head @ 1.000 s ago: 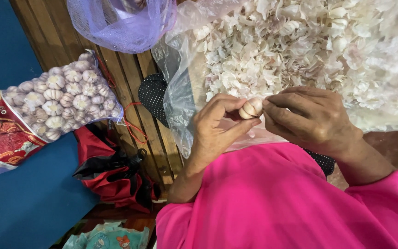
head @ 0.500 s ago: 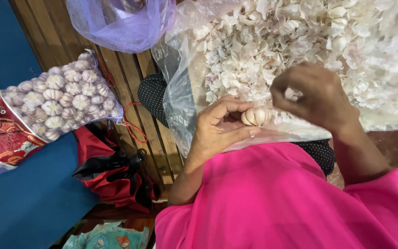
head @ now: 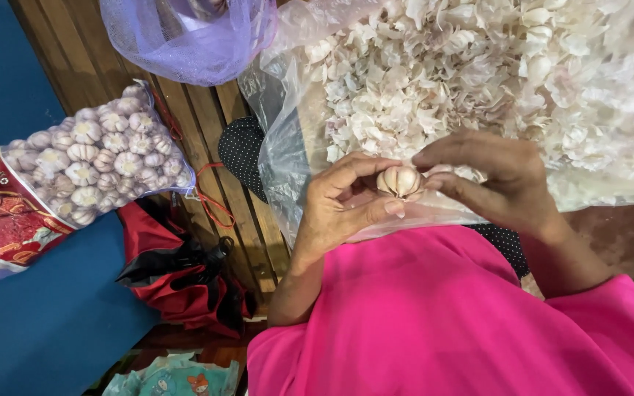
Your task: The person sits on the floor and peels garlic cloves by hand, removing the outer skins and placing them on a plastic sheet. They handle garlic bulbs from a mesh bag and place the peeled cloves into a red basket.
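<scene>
While the left hand (head: 339, 209) cradles a pale, papery garlic bulb (head: 400, 180) in curled fingers, the right hand (head: 497, 180) pinches its top. Just beyond the bulb spreads a clear plastic sheet (head: 288, 158) heaped with white garlic skins (head: 478, 73). Too hard a twist could probably scatter cloves off the sheet.

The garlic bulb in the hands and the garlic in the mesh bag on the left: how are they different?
The garlic bulb is single and bare, pinched between the left hand and right hand; the bagged bulbs are many and packed inside netting. The held bulb is over the heap of peels; the bagged ones lie beside the wooden slats. All look whitish and unpeeled.
</scene>
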